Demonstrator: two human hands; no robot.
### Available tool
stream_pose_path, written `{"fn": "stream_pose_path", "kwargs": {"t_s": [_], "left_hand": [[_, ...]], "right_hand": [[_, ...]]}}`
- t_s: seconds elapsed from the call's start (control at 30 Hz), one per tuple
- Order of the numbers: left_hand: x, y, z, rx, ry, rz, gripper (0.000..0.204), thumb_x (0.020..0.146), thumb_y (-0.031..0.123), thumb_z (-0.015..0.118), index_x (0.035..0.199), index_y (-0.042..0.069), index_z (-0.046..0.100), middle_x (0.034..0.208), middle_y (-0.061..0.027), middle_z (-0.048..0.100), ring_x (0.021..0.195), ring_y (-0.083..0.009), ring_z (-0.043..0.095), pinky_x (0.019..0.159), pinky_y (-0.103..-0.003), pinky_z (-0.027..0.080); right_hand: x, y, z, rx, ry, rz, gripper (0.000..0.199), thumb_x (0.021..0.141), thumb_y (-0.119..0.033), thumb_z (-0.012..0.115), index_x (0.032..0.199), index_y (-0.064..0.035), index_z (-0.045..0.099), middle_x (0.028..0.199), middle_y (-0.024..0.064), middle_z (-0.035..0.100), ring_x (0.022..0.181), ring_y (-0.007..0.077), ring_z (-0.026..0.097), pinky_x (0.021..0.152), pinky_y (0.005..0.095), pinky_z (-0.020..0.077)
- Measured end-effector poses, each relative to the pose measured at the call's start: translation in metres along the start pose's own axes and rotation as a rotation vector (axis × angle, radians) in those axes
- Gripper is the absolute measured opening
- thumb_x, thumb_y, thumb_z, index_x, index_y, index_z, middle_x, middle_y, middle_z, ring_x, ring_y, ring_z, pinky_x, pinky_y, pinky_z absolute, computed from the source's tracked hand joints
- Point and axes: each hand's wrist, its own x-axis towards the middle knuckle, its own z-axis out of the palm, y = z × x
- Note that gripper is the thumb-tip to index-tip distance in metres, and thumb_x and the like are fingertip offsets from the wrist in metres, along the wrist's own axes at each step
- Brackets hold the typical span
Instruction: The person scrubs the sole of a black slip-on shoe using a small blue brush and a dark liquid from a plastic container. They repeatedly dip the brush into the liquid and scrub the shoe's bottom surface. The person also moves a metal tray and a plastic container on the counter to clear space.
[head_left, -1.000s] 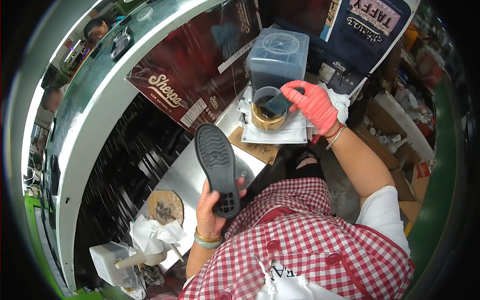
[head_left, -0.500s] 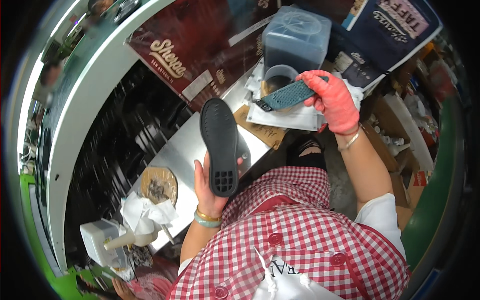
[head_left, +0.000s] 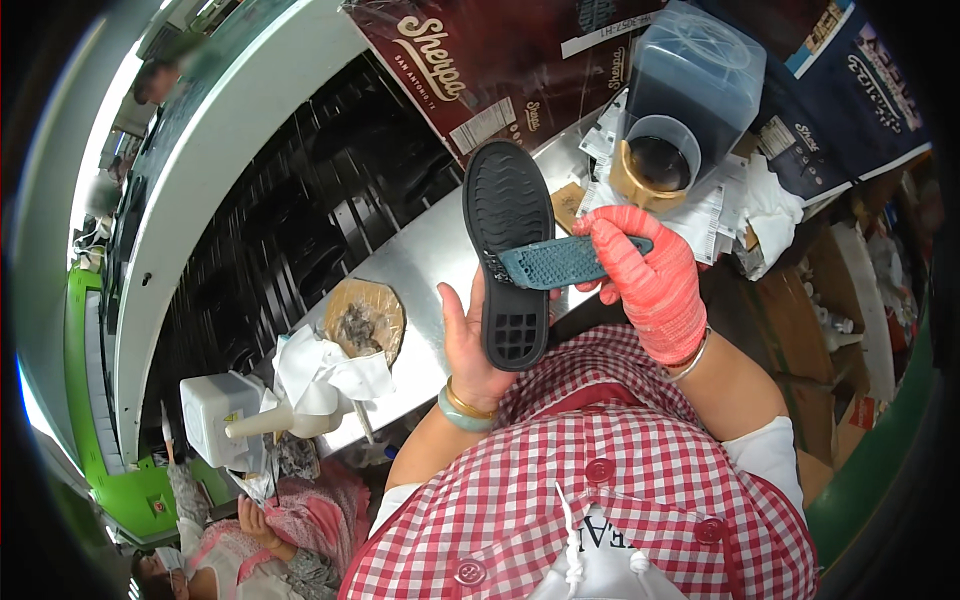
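My left hand (head_left: 474, 362), bare and wearing bangles, holds a black shoe sole (head_left: 510, 215) upright from behind its heel end, its ridged face toward me. Over the sole's middle lies the dark, wet-looking tip of a flat teal brush (head_left: 568, 264) with a mesh-textured handle. My right hand (head_left: 652, 282), in a coral knitted glove, pinches the brush's other end between thumb and fingers. Beyond that glove stands a clear cup (head_left: 662, 160) of dark liquid, its near side coated tan.
A large translucent tub (head_left: 700, 70) stands behind the cup on the metal bench (head_left: 420, 290). Left of my arm lie a tan disc (head_left: 380, 300) with dark residue, white cloth (head_left: 310, 365) and a white container (head_left: 220, 415). Another person (head_left: 270, 540) sits at lower left.
My right hand has brought the brush from beside the cup leftward and down onto the sole. The view has shifted, so the bench things appear displaced.
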Motion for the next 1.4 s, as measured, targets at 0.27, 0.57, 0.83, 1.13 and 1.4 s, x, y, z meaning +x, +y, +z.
{"fn": "stream_pose_path", "kwargs": {"t_s": [0.27,0.57,0.83,1.13,1.4], "left_hand": [[0.009,0.001,0.0,-0.165,0.036,0.032,0.077,0.088,0.068,0.019,0.143,0.014,0.023,0.132,-0.0095,0.044,0.115,-0.0288,0.049,0.094,-0.045,0.043],[0.01,0.002,0.002,-0.082,0.057,0.013,0.079,0.087,0.069,0.021,0.141,0.012,0.026,0.13,-0.0115,0.045,0.112,-0.0299,0.05,0.093,-0.046,0.044],[0.006,0.006,0.003,-0.056,0.025,-0.13,0.082,0.087,0.069,0.019,0.142,0.009,0.024,0.134,-0.0137,0.043,0.116,-0.0286,0.048,0.1,-0.044,0.039],[-0.005,0.017,-0.014,0.101,0.039,-0.48,0.091,0.083,0.075,0.022,0.139,0.004,0.029,0.13,-0.0168,0.047,0.116,-0.0271,0.051,0.095,-0.041,0.044],[-0.008,0.026,-0.013,0.139,-0.054,-0.623,0.087,0.081,0.077,0.02,0.135,0.01,0.035,0.104,-0.0228,0.06,0.074,-0.0364,0.066,0.054,-0.035,0.056]], "right_hand": [[-0.02,0.007,0.004,-0.014,-0.058,0.021,0.016,0.091,-0.011,0.054,0.099,0.0016,0.061,0.091,0.0068,0.064,0.074,0.0096,0.061,0.062,0.023,0.0527],[-0.033,0.004,0.006,-0.148,-0.132,0.02,0.016,0.089,-0.01,0.055,0.098,0.0023,0.062,0.084,0.0096,0.065,0.069,0.0102,0.062,0.061,0.0233,0.0519],[-0.023,0.002,-0.007,-0.168,-0.32,0.014,0.02,0.09,-0.013,0.055,0.101,0.0014,0.062,0.086,0.0072,0.065,0.069,0.0099,0.061,0.061,0.023,0.0513],[0.006,-0.029,0.002,-0.287,-0.57,0.353,0.027,0.09,-0.026,0.054,0.101,-0.0016,0.061,0.081,0.0062,0.062,0.057,0.009,0.058,0.055,0.021,0.047],[0.015,-0.028,0.02,-0.325,-0.691,0.387,0.027,0.088,-0.026,0.056,0.1,-0.002,0.061,0.075,0.0071,0.063,0.05,0.0086,0.055,0.051,0.0212,0.0446]]}}
